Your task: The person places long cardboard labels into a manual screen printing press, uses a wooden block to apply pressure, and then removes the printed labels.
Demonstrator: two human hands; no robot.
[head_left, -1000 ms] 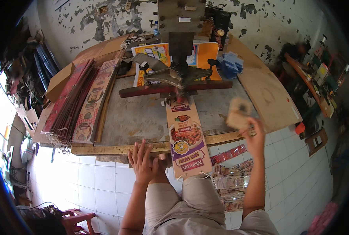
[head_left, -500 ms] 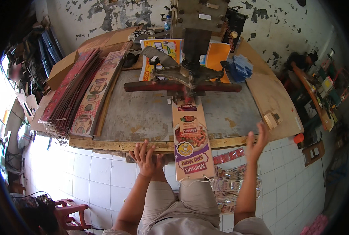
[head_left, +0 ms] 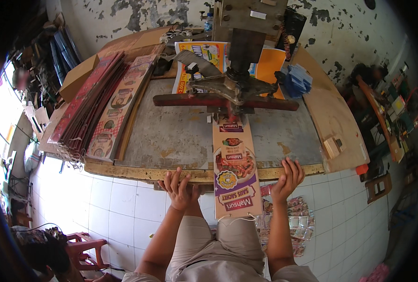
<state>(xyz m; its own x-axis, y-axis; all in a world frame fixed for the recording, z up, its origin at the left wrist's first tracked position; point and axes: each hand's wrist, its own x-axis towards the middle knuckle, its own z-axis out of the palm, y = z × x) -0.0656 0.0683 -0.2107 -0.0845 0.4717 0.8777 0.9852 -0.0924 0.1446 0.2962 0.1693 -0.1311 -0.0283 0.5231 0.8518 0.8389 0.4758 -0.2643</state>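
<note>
Where the table's left side begins, thin red strips with trailing strings lie stacked beside flat, printed card panels. The left hand, fingers loosely parted, is at the rough wooden edge. Mid-table, a long printed panel lies under the metal press, its string-looped end overhanging. The right hand, well apart from the left, is unclenched, fingers bent; whether it touches the edge is unclear. A second ago it held the blocky wooden piece, which now rests on brown board.
</note>
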